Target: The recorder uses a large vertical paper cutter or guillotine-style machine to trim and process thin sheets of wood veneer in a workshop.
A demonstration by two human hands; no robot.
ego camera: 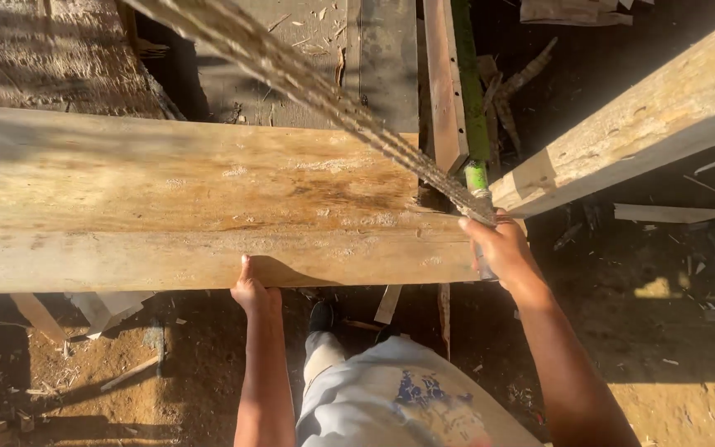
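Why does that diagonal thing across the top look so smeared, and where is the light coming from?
Head view: the rope close to the lens is blurred; low warm sun lights the plank, the left hand casts a shadow on its edge, and the background lies in deep shade.

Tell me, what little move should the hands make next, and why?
Probably slide the plank a bit further right. The left hand only presses its near edge, the right hand sits at its right end by the rope, and that end stops just short of the next beam.
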